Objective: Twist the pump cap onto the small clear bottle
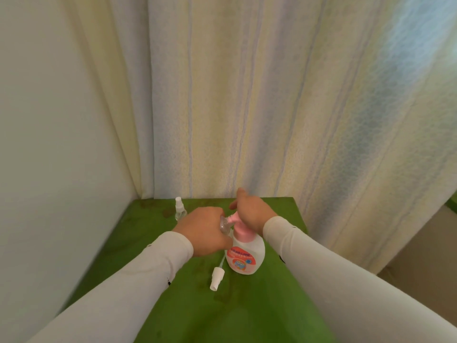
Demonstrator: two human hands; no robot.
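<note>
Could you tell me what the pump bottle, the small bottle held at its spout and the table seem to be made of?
The pump bottle looks like opaque white plastic, smooth and slightly glossy, with a pink plastic pump. The small bottle in the left hand is clear and shiny, probably plastic, possibly glass. The table has a matt green, blotchy surface, perhaps painted wood; unclear.

I am viewing a green table [272,305] standing against a curtain. A white pump bottle with a pink collar [247,256] is standing on it, a detached white spray head [215,279] is lying just beside, and a small clear spray bottle [179,209] is standing near the far edge.
</note>
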